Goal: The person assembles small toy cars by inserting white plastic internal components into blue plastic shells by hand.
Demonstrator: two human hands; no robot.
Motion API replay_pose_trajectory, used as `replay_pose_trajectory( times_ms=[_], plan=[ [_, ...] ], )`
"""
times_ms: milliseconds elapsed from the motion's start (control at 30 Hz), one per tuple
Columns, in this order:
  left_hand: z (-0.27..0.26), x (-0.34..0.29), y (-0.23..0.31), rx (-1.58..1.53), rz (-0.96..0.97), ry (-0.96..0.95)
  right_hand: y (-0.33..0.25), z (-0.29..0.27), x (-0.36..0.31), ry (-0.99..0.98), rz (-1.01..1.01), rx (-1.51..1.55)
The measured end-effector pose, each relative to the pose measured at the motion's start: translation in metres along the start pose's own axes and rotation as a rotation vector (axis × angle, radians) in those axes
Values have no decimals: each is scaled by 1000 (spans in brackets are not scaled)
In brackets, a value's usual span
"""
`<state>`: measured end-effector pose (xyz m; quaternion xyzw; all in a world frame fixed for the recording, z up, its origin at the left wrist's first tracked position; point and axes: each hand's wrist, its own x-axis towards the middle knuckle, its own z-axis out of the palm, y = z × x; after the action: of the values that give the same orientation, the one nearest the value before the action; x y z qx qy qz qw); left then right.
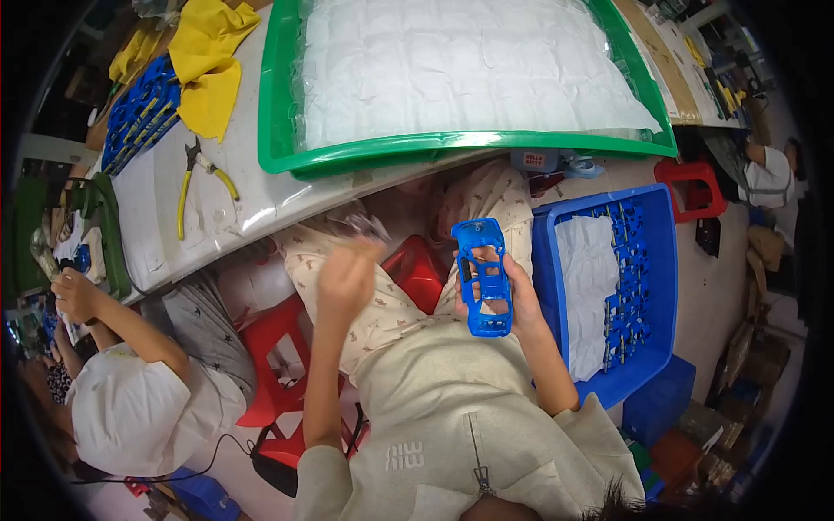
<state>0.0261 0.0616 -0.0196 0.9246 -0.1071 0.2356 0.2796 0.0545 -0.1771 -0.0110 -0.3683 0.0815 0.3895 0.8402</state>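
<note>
A blue toy car body shell (484, 276) with open window gaps is gripped in my right hand (520, 293), whose fingers wrap its right side and show through the openings. It stays upright above my lap. My left hand (347, 276) is raised left of the shell, apart from it and smeared by motion. Its fingers look closed on a clear plastic piece (372, 227), whose exact kind I cannot make out.
A green tray (469, 141) lined with white padding sits on the table ahead. Cutting pliers (200, 178), yellow cloth (208, 65) and blue parts (143, 113) lie left. A blue bin (645, 334) of blue car shells stands right. A co-worker's hand (76, 295) works at far left.
</note>
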Motion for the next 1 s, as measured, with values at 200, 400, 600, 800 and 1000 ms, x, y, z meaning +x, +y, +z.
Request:
replay_pose_trajectory(
  times_ms=[200, 400, 600, 800, 1000],
  plan=[
    [11, -23, 68, -246, 209, 168, -6, 16, 2, 152, -31, -76],
    [27, -17, 87, -436, 259, 145, -2, 7, 8, 40, -44, -82],
    [36, -4, 91, -449, 149, 138, 8, -4, 11, 110, -125, -195],
    [33, -1, 96, -273, 178, 137, 4, 3, 11, 95, -189, -238],
    [27, -1, 101, -143, 157, 15, 0, 1, 9, 68, -200, -172]
  ],
)
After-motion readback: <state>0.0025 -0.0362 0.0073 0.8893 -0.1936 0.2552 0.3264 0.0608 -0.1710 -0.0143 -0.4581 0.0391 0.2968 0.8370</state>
